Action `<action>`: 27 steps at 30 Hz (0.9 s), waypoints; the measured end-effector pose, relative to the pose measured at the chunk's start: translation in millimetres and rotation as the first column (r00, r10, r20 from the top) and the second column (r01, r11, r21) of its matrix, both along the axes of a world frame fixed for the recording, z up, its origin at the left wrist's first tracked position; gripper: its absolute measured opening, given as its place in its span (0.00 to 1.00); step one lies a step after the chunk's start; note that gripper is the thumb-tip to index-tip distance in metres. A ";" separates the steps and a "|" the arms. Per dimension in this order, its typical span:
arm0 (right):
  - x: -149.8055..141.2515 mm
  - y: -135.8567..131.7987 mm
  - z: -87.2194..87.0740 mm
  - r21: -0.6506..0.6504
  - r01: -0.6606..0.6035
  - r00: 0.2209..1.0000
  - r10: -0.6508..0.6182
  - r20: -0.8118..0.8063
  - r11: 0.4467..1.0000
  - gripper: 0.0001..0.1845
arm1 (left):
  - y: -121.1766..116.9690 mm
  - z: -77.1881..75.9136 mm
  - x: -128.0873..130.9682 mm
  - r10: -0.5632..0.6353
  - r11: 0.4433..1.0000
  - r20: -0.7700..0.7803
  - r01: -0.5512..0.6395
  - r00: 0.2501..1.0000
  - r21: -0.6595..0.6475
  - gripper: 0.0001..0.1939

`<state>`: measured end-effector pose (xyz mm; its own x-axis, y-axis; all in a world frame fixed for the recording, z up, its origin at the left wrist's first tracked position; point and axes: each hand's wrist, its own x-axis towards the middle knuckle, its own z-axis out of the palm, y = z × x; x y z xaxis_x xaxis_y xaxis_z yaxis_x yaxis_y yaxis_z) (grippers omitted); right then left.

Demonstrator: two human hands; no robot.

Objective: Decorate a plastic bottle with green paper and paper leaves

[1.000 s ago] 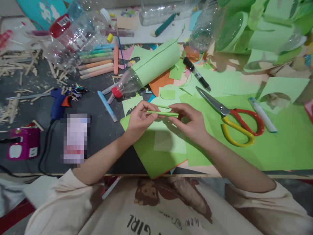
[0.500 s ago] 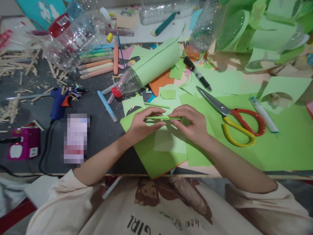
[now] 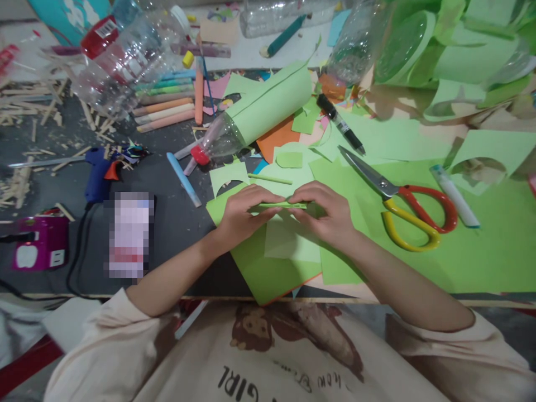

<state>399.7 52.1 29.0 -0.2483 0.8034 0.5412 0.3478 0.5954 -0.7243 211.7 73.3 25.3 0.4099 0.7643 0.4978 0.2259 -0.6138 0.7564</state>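
Observation:
My left hand (image 3: 240, 215) and my right hand (image 3: 324, 215) both pinch a thin rolled strip of green paper (image 3: 281, 205), one at each end, low over the green paper sheets (image 3: 272, 268) near the table's front edge. The fingers of both hands are curled round the strip. A second thin green roll (image 3: 270, 178) lies on the paper just beyond my hands. A plastic bottle wrapped in light green paper (image 3: 255, 117) lies on its side further back, red cap towards the left.
Red-and-yellow-handled scissors (image 3: 402, 201) lie to the right, with a glue stick (image 3: 454, 195) beyond them and a black marker (image 3: 341, 125) behind. A blue glue gun (image 3: 98, 176), chalk sticks (image 3: 163, 109), wooden sticks and empty bottles (image 3: 125, 56) crowd the left. Green paper cutouts pile up at the back right.
Both hands have lowered the green strip towards the paper sheets and closed their fingers more tightly over it.

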 end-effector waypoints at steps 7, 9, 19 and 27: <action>0.7 0.3 -2.5 0.001 -0.012 1.000 0.012 -0.010 1.000 0.03 | 0.3 0.1 0.2 -0.012 1.000 0.011 0.012 1.000 0.016 0.03; 1.3 1.0 -2.4 -0.004 -0.009 1.000 0.009 -0.009 1.000 0.04 | -0.1 1.8 0.0 0.001 0.999 -0.015 -0.001 1.000 -0.052 0.05; -1.0 1.0 -3.0 -0.048 0.023 0.999 -0.024 -0.022 0.999 0.02 | -1.8 2.0 0.5 0.057 0.973 -0.017 -0.059 0.998 -0.223 0.06; -1.7 0.4 -0.1 -0.108 0.073 0.997 -0.076 -0.025 0.991 0.05 | -3.0 7.2 3.8 0.114 0.890 0.009 -0.098 0.993 -0.446 0.11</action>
